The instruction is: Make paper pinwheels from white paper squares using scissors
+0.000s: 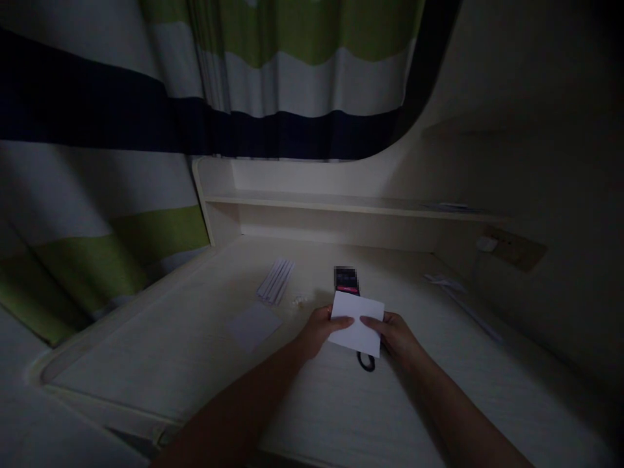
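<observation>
Both hands meet over a dim counter (146,364), with a striped curtain (97,195) hanging at far left. Moving right, a pale flat sheet (253,324) lies on the counter, a bundle of white strips (276,281) sits just behind it, and a few small scraps (298,301) are beside those. My left hand (319,328) pinches the left edge of a white card (358,328), fingers (341,320) clamped on it. My right hand (397,335) grips the opposite edge the same way. The card is held tilted at the counter's middle, covering part of a dark object (346,279) behind it. A black loop (365,361) pokes out below; I cannot tell what it belongs to. Further right, more white strips (446,281) lie near the wall, with a socket (511,248) above them. The risk, as I judge it, is that the light is poor and the card hides what lies beneath. Pressing it down could snag the loop, crease the card or nudge the dark object. A slack pinch could also let it slide toward the scraps.
</observation>
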The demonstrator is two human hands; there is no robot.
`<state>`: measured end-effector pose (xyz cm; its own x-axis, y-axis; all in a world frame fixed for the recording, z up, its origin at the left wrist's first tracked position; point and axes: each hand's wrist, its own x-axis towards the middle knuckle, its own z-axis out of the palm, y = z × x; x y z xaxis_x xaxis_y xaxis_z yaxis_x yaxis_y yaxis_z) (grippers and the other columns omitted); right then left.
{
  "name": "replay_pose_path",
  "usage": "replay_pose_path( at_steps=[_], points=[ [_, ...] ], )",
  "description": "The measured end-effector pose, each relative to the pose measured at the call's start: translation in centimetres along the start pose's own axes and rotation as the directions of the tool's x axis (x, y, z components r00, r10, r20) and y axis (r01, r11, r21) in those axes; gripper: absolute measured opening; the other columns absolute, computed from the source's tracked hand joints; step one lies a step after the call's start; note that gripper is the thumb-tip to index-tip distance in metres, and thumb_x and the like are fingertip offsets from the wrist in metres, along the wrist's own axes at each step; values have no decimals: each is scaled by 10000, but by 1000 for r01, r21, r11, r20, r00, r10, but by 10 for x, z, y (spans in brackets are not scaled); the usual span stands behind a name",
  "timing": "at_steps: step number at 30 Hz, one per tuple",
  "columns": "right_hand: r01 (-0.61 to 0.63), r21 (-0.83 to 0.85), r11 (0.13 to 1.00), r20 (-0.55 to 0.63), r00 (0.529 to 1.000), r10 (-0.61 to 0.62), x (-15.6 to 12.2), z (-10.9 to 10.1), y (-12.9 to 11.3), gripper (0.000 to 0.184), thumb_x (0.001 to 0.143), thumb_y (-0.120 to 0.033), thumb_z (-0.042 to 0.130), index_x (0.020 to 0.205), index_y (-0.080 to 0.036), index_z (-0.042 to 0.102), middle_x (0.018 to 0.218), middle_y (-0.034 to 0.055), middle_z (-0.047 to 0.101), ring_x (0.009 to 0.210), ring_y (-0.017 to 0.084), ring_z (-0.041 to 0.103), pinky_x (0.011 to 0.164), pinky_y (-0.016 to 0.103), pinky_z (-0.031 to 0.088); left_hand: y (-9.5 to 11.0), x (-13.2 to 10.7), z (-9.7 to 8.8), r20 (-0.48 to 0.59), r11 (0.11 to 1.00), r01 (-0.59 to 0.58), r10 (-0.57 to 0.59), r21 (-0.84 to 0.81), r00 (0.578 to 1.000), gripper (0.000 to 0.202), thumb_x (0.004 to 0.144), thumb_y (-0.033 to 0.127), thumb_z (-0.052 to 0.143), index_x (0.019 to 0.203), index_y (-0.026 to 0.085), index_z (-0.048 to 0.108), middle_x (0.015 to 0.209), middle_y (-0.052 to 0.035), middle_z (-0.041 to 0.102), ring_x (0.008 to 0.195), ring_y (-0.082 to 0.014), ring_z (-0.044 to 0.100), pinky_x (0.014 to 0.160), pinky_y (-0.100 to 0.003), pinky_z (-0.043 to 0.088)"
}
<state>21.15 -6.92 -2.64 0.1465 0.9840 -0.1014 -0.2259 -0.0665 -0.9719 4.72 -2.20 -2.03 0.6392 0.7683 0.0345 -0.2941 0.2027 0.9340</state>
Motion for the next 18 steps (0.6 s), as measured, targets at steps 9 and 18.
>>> replay_pose_path(
  at_steps=[9, 18],
  points=[
    [53, -21, 998, 18, 998, -53, -4, 4, -5, 309, 583, -365, 715, 748, -110, 656, 701, 77, 674, 606, 165, 598, 587, 274, 446, -9, 2, -2, -198, 996, -17, -1, -86, 980, 368, 574, 275, 718, 876, 76, 653, 807, -109, 666, 677, -196, 605, 670, -320, 445],
    [55, -113, 992, -92, 994, -66, -2, 1, -9, 281, 537, -383, 738, 601, -139, 617, 570, 20, 612, 526, 119, 546, 529, 240, 423, -11, 3, -3, -211, 994, -72, 54, -80, 976, 370, 591, 277, 713, 897, 79, 652, 877, -129, 663, 726, -202, 613, 691, -315, 454]
  ],
)
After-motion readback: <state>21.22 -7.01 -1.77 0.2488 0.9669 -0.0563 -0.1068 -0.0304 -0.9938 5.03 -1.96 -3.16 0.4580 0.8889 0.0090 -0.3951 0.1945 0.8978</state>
